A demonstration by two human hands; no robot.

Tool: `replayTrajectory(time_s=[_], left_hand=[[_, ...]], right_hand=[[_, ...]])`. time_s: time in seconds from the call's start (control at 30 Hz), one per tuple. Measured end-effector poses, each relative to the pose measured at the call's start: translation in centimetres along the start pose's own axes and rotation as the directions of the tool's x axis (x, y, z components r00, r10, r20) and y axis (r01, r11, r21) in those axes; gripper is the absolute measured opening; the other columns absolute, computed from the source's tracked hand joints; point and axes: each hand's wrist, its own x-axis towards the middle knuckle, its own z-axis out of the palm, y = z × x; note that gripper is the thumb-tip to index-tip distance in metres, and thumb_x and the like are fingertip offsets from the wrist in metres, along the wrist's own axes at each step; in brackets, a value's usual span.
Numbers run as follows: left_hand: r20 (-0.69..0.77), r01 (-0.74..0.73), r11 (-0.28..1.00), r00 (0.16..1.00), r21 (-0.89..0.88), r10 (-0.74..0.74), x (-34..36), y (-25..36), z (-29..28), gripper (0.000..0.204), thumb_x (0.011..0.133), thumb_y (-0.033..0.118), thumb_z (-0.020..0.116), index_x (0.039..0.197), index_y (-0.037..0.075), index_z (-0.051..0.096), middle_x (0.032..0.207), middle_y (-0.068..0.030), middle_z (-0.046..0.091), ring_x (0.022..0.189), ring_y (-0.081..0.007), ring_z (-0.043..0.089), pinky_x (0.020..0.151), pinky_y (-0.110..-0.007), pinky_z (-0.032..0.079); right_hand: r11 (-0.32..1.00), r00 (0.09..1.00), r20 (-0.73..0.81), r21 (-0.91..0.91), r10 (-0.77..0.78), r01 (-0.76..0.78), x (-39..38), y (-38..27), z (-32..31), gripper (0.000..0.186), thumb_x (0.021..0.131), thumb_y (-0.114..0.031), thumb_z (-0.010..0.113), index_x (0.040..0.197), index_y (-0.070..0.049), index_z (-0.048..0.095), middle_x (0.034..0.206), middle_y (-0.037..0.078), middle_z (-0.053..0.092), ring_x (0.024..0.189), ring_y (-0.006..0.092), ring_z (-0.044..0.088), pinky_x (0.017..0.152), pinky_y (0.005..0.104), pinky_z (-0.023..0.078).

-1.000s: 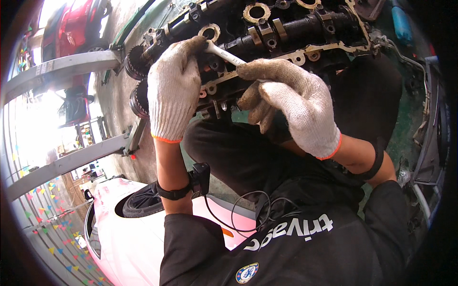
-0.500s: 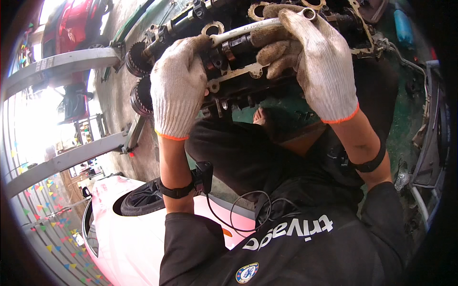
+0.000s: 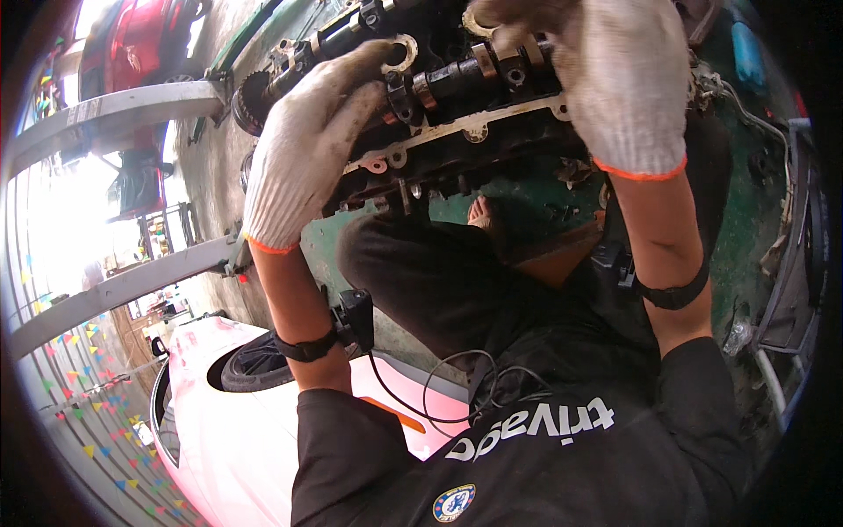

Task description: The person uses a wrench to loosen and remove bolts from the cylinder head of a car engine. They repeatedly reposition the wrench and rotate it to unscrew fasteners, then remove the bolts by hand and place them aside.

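Observation:
A dark, oily engine cylinder head (image 3: 474,132) with camshafts and pale gasket edges lies across the top of the head view. My left hand (image 3: 320,140), in a white knit glove with an orange cuff, reaches over its left part. The fingers are stretched out, tips at a pale ring-shaped rim (image 3: 404,53), with the thumb apart below them. My right hand (image 3: 628,83), gloved the same way, is over the right part of the cylinder head. Its fingers are smeared by motion and partly cut off by the upper edge. No wrench shows; whether the right hand hides it, I cannot tell.
Toothed cam gear (image 3: 252,103) sits at the cylinder head's left end. Grey metal beams (image 3: 123,285) stand at left, with a red car (image 3: 132,48) beyond. A pink car (image 3: 237,439) is at lower left. A blue bottle (image 3: 745,53) and cables lie at right.
The wrench both hands held is out of sight. My left hand has come off it and shifted left. My right hand has moved right and upward, its fingers now blurred.

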Motion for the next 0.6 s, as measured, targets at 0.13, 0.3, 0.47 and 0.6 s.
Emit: replayTrajectory(time_s=[0.13, 0.3, 0.47, 0.6], left_hand=[[0.153, -0.111, 0.978, 0.985, 0.178, 0.084, 1.5, -0.3, -0.8, 0.031, 0.102, 0.014, 0.063, 0.13, 0.002, 0.07, 0.119, -0.0135, 0.073, 0.106, -0.0211, 0.07, 0.095, -0.032, 0.054], [0.252, -0.177, 0.972, 0.958, 0.153, 0.135, 2.8, -0.6, -1.6, 0.027, 0.102, 0.012, 0.064, 0.127, 0.006, 0.073, 0.11, -0.0107, 0.071, 0.099, -0.0212, 0.069, 0.091, -0.034, 0.053], [0.311, -0.294, 0.907, 0.929, 0.301, 0.198, 3.3, -0.9, -1.9, 0.027, 0.101, 0.01, 0.063, 0.126, 0.003, 0.072, 0.117, -0.0107, 0.07, 0.105, -0.0209, 0.067, 0.094, -0.033, 0.053], [0.228, -0.28, 0.921, 0.948, 0.27, 0.222, 3.0, -0.9, -1.4, 0.025, 0.1, 0.014, 0.066, 0.12, 0.002, 0.073, 0.107, -0.0132, 0.07, 0.098, -0.0245, 0.069, 0.088, -0.035, 0.054]], right_hand=[[0.992, 0.997, -0.075, 0.123, 0.036, -0.027, 0.2, 0.4, -1.5, 0.023, 0.103, -0.015, 0.053, 0.108, 0.003, 0.067, 0.081, 0.014, 0.071, 0.058, 0.0188, 0.066, 0.049, 0.0276, 0.052], [0.983, 0.991, -0.065, 0.148, 0.118, -0.107, -0.4, 0.3, -3.0, 0.021, 0.102, -0.013, 0.054, 0.105, 0.003, 0.067, 0.078, 0.013, 0.071, 0.056, 0.0187, 0.065, 0.048, 0.0267, 0.05], [0.986, 0.99, -0.05, 0.107, 0.131, -0.125, -0.3, 1.0, -2.9, 0.019, 0.103, -0.013, 0.055, 0.104, 0.002, 0.067, 0.078, 0.012, 0.072, 0.057, 0.0172, 0.066, 0.048, 0.0261, 0.05], [0.977, 0.989, -0.02, 0.158, 0.147, -0.142, -0.4, 1.0, -3.1, 0.02, 0.103, -0.013, 0.054, 0.106, 0.002, 0.067, 0.079, 0.012, 0.072, 0.057, 0.017, 0.066, 0.049, 0.0263, 0.051]])
